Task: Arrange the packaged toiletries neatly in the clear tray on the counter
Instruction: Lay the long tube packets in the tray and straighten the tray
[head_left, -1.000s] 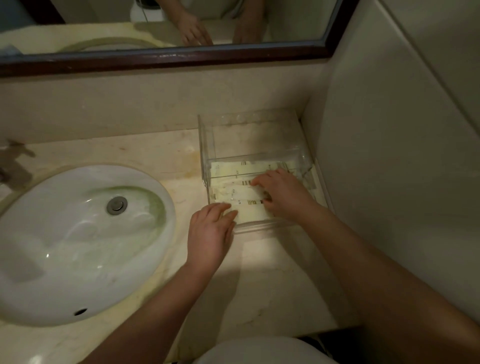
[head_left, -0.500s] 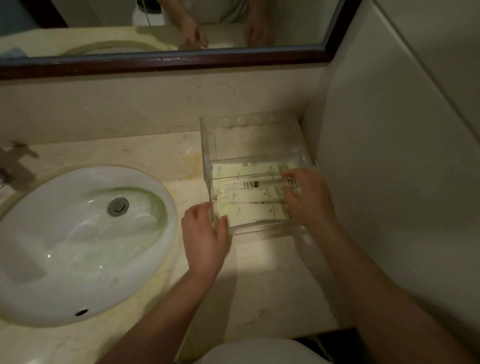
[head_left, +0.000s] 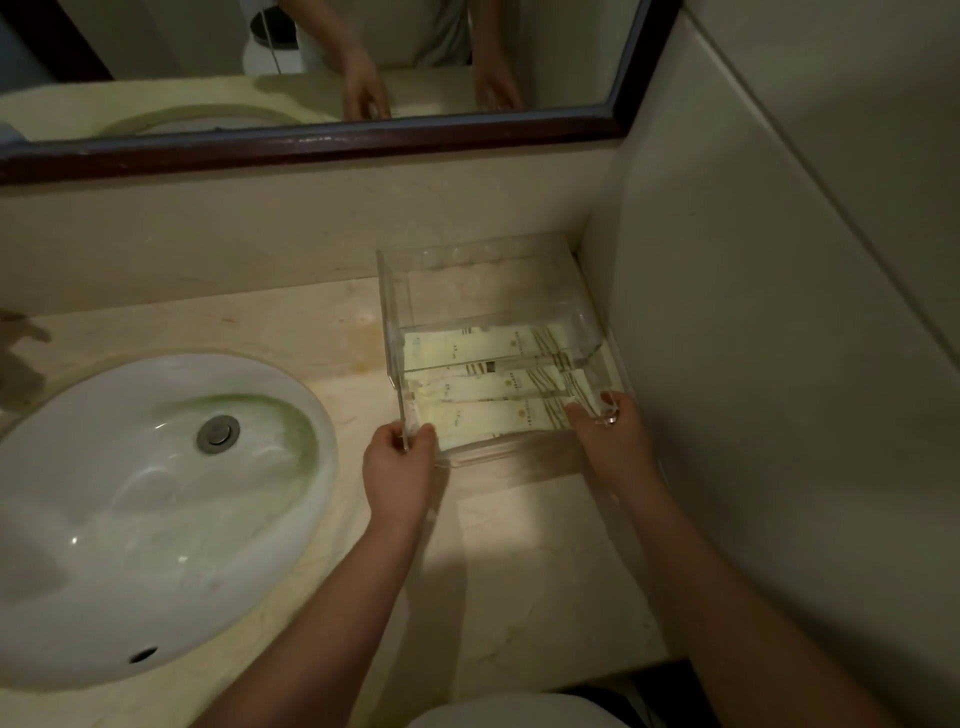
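A clear plastic tray (head_left: 483, 265) stands on the marble counter in the back right corner, close to the wall. Three pale yellow toiletry packets (head_left: 483, 415) lie flat inside it, side by side in rows, their printed ends to the right. My left hand (head_left: 399, 470) grips the tray's near left corner, thumb inside the wall and fingers outside. My right hand (head_left: 610, 434) grips the near right corner the same way, fingertips over the rim.
A white oval sink (head_left: 104, 519) with a metal drain (head_left: 218, 434) fills the counter's left side. A dark-framed mirror (head_left: 311, 140) runs along the back wall. A beige wall (head_left: 779, 364) closes the right side. Bare counter (head_left: 519, 571) lies in front of the tray.
My right hand left the packets and moved to the tray's near right corner. My left hand shifted from the front edge to grip the near left corner.
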